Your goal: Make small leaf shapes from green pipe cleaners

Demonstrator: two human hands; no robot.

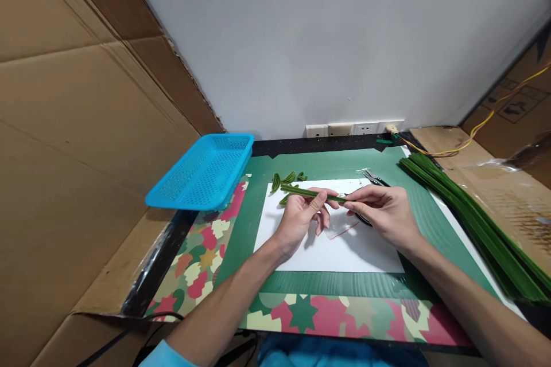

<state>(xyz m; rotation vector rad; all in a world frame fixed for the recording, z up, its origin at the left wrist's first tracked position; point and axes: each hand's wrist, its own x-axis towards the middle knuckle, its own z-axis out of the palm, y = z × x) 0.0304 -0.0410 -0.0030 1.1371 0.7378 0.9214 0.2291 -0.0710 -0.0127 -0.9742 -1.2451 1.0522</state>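
Observation:
Over a white sheet of paper (301, 258), my left hand (301, 215) is closed around a short bunch of green pipe cleaners (297, 190), which point left out of the fingers. My right hand (383, 212) pinches near their right end, thumb against fingertips. Bent green pipe cleaner pieces (276, 183) lie on and beside the paper's upper left. Below the hands rests a small clear zip bag (340, 228) with a red line. Pliers (375, 179) lie just behind my right hand, and a black curved handle (364, 219) shows partly beneath it.
A blue perforated plastic basket (202, 175) stands at the left. A thick bundle of long green pipe cleaners (469, 223) lies along the right side. Wall sockets (365, 128) with a plugged-in yellow cable (477, 126) are at the back. Cardboard (86, 126) walls the left side.

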